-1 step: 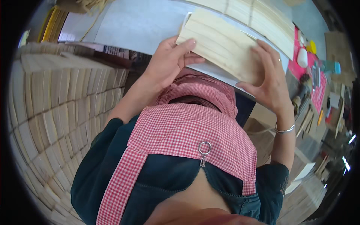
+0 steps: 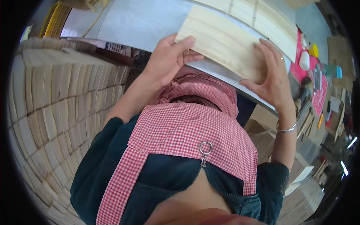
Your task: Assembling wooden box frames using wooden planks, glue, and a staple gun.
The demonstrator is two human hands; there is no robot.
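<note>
A thin, pale wooden board (image 2: 217,39) with wavy grain is held up slantwise over the near edge of the grey table (image 2: 138,24). My left hand (image 2: 168,62) grips its left end, thumb on the upper face and fingers underneath. Around the board's right end curves my right hand (image 2: 272,77), its fingers at the far corner and its thumb by the near edge. Shadow and blur obscure where the right fingers touch the wood. Beyond the board, more pale strips (image 2: 262,18) lie side by side on the table.
High stacks of wooden pieces (image 2: 56,97) fill the left side. To the right, a pink cloth (image 2: 298,71) lies near a white bottle (image 2: 304,60), a yellow-capped container (image 2: 313,50) and a clear bottle with a blue-green cap (image 2: 333,70). Hand tools (image 2: 305,92) lie nearer.
The board has tilted slightly, and the white edge that showed behind its far left corner is now hidden. Both hands keep nearly the same places; the surroundings have shifted slightly in view.
</note>
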